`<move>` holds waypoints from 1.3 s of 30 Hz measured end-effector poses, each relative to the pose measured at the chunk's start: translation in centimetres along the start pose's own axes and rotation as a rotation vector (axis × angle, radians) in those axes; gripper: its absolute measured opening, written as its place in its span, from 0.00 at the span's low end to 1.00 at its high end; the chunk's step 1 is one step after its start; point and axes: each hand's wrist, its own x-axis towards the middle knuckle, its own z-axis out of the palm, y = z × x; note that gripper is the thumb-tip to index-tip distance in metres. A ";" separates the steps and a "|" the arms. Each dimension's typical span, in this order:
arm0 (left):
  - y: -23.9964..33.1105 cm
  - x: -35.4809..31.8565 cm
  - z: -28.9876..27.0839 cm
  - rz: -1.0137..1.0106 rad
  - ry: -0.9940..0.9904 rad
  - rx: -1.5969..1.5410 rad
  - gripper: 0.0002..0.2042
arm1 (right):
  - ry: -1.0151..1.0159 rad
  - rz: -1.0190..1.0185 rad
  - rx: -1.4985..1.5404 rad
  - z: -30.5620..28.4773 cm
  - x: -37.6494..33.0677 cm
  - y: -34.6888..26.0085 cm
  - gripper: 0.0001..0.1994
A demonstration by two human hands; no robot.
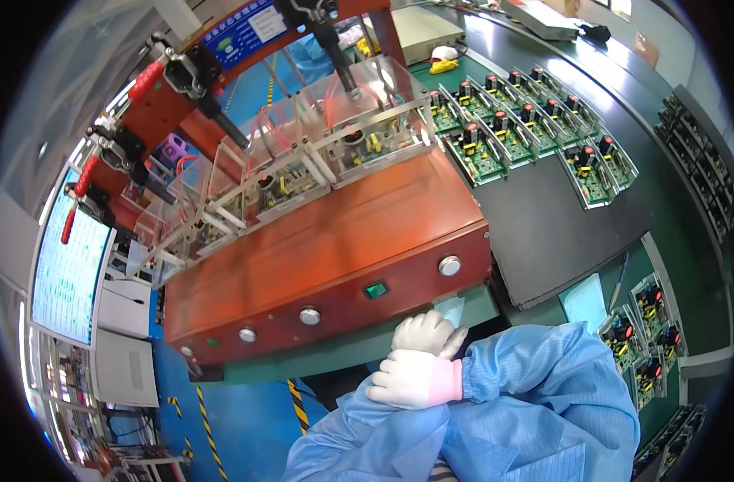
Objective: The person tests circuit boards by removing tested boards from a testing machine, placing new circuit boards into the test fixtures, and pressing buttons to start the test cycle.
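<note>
My two hands, in white gloves, are together in front of a red test fixture (343, 233). My left hand (426, 333) has its fingers curled in, close to the fixture's front edge; the palm side is hidden, so any held object cannot be seen. A pale blue piece (450, 309) shows just beyond its fingers. My right hand (411, 379), with a pink cuff, lies across my left wrist, its fingers closed round it. Round push buttons (309, 316) and a green switch (375, 290) line the fixture's front. Clear covers (359, 112) stand over circuit boards on top.
Rows of green circuit boards (528, 120) lie on a black mat (560, 233) to the right. More boards (644, 337) sit by my right elbow, near a light blue sheet (584, 301). Red-handled clamps (146, 80) overhang the fixture. A screen (70, 257) stands left.
</note>
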 end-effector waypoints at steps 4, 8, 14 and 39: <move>-0.2 -0.1 0.1 0.021 -0.002 0.008 0.19 | 0.031 0.045 -0.018 1.3 -0.3 0.1 0.04; -0.2 -0.1 -0.1 0.009 -0.011 0.015 0.19 | 0.042 0.025 -0.005 1.1 -0.3 0.2 0.04; 0.1 0.1 -0.4 -0.011 -0.029 0.027 0.19 | 0.072 -0.044 0.027 0.3 0.0 0.4 0.04; 0.3 0.2 -0.5 -0.011 -0.002 -0.007 0.16 | -0.047 -0.095 -0.083 -0.7 0.3 0.2 0.04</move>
